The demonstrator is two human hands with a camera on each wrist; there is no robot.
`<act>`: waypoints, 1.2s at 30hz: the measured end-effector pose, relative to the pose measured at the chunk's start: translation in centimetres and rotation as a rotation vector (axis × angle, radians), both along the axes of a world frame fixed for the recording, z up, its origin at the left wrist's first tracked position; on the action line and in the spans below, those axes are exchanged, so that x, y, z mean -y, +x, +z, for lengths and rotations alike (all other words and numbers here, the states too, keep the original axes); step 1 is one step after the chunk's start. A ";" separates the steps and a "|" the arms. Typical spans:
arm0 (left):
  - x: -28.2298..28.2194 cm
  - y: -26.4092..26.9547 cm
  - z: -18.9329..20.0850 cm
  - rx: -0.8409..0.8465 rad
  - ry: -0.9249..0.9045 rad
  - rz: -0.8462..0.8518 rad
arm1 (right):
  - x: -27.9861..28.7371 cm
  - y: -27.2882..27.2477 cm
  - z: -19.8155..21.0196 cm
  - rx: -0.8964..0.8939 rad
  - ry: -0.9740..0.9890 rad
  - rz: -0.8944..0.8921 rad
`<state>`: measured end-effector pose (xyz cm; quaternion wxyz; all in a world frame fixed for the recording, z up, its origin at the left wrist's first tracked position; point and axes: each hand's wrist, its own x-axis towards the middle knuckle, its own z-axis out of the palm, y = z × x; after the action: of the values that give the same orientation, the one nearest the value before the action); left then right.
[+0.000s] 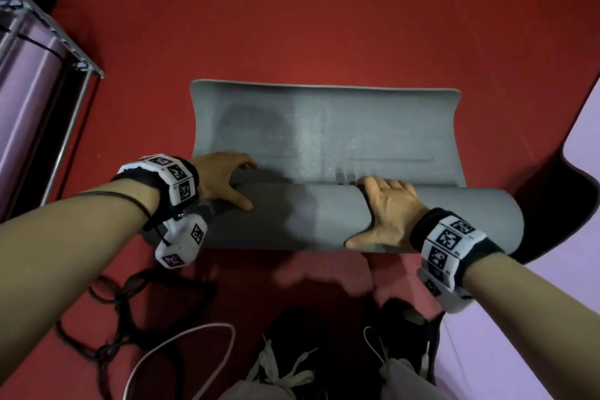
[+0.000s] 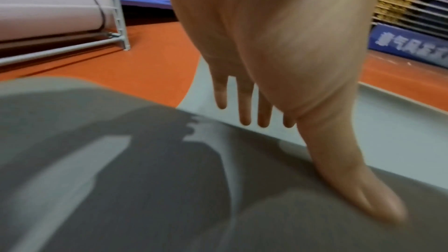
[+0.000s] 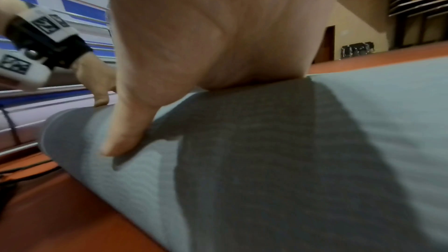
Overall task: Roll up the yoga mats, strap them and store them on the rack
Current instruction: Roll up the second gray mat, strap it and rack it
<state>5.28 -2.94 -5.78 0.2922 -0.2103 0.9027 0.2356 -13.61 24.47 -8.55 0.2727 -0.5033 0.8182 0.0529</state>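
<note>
A grey yoga mat lies on the red floor, its near part wound into a thick roll and its far part still flat. My left hand presses on the roll's left end, fingers straight and reaching over the top, thumb lying on the roll. In the left wrist view that hand hangs over the roll. My right hand lies palm-down on the roll right of centre, thumb spread along the near side. In the right wrist view its palm rests on the roll, and its fingers are hidden.
A metal rack stands at the left with a lilac rolled mat strapped on it. Another lilac mat lies flat at the right. Black straps and a white cable lie on the floor by my shoes.
</note>
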 end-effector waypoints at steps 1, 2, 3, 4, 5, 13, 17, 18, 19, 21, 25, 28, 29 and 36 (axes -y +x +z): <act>0.1 0.2 0.0 -0.049 0.003 0.029 | 0.3 -0.6 0.1 0.022 0.001 -0.007; 0.0 0.4 0.0 -0.079 -0.010 0.042 | 0.6 -1.2 0.2 0.035 0.009 -0.017; -0.2 0.6 0.1 -0.103 -0.034 0.031 | 0.8 -1.7 0.3 0.033 0.018 -0.026; -0.4 0.8 0.1 -0.114 -0.065 -0.001 | 1.0 -2.1 0.3 0.023 0.027 -0.032; -0.8 1.0 -0.1 -0.089 -0.112 -0.057 | 1.2 -2.4 0.3 0.011 0.039 -0.036; -3.0 0.6 -1.9 0.092 -0.333 -0.255 | 1.2 -2.4 1.0 -0.003 0.000 -0.090; -2.6 -0.2 -1.5 0.116 -0.285 -0.222 | 0.8 -0.9 1.1 -0.166 0.065 0.012; -2.6 -0.4 -1.4 0.123 -0.285 -0.226 | 0.6 -0.7 0.9 -0.181 0.059 0.023; -2.5 -0.6 -1.2 0.125 -0.289 -0.229 | 0.5 -0.7 0.8 -0.184 0.055 0.028; -2.5 -0.7 -1.0 0.125 -0.296 -0.236 | 0.7 -0.9 0.8 -0.179 0.062 0.020; -2.9 -0.6 -1.1 0.137 -0.329 -0.258 | 1.0 -0.9 1.1 -0.175 0.052 0.005; -3.2 -0.4 -1.0 0.143 -0.307 -0.253 | 0.6 -0.8 1.2 -0.157 0.043 -0.005; -3.3 -0.3 -1.0 0.145 -0.285 -0.254 | 0.4 -0.8 1.3 -0.148 0.047 -0.007; -3.9 -0.8 -1.3 0.287 -0.119 -0.289 | -1.2 -0.4 0.9 0.002 0.128 -0.036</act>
<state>4.44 0.95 -7.10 0.4358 -0.1270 0.8848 0.1051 -14.03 25.69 -7.61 0.3060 -0.4700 0.8219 0.0996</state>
